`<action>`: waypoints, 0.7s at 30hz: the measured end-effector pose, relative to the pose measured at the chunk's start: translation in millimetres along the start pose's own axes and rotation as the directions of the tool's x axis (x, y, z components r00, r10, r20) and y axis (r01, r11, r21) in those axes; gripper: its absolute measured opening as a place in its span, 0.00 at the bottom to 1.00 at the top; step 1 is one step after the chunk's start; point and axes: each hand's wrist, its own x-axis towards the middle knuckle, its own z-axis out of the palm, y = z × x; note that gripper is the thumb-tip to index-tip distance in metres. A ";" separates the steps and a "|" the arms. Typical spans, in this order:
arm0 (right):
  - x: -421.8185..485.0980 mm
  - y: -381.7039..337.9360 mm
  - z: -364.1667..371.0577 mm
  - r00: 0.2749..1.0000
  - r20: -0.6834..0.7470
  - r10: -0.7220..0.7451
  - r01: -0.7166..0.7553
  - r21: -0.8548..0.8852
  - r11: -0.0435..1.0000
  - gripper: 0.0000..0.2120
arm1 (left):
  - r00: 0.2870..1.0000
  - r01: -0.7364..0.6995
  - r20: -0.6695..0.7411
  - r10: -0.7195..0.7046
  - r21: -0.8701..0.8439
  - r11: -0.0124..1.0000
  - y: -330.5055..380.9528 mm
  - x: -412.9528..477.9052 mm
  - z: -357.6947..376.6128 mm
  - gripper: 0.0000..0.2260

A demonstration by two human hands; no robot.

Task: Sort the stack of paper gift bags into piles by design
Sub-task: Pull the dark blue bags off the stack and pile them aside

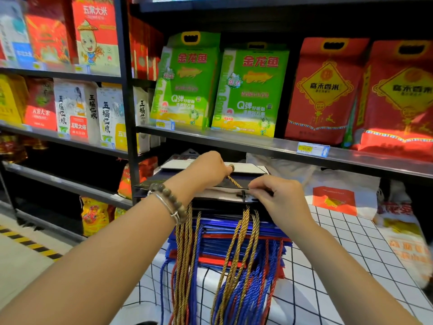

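Observation:
A stack of flat paper gift bags (234, 238) lies on a white grid-patterned table (346, 249), showing blue and red edges lower down and dark navy bags on top. Gold, blue and red rope handles (236, 266) hang over the near edge. My left hand (208, 170), with a bead bracelet and a bangle on its wrist, rests on the top dark bag (168, 178) and pinches its gold rope handle. My right hand (278, 195) grips the near edge of that top bag. A lighter bag (248, 168) lies further back on the stack.
Black shop shelves hold rice bags: green ones (250, 90) straight ahead, red ones (325, 90) to the right, white and yellow ones (77, 109) on the left. White plastic bags with red print (337, 195) lie on the table's right. Yellow-black floor tape (28, 242) runs at left.

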 end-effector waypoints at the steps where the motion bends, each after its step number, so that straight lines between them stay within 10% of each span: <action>1: 1.8 -1.0 -2.3 0.999 0.039 0.019 -0.019 0.004 1.000 0.03 | 1.000 -0.009 0.028 0.008 0.038 0.999 -2.4 -1.6 -1.9 0.15; 12: 47.9 34.0 -16.4 0.790 0.280 0.546 -0.376 -0.483 0.791 0.14 | 0.986 0.165 -0.067 -0.154 0.234 0.958 -86.2 8.9 -53.3 0.14; 21: 57.9 24.4 -7.5 0.669 0.290 0.685 -0.438 -0.590 0.678 0.22 | 0.949 0.304 -0.163 -0.268 0.263 0.915 -121.7 10.6 -46.6 0.18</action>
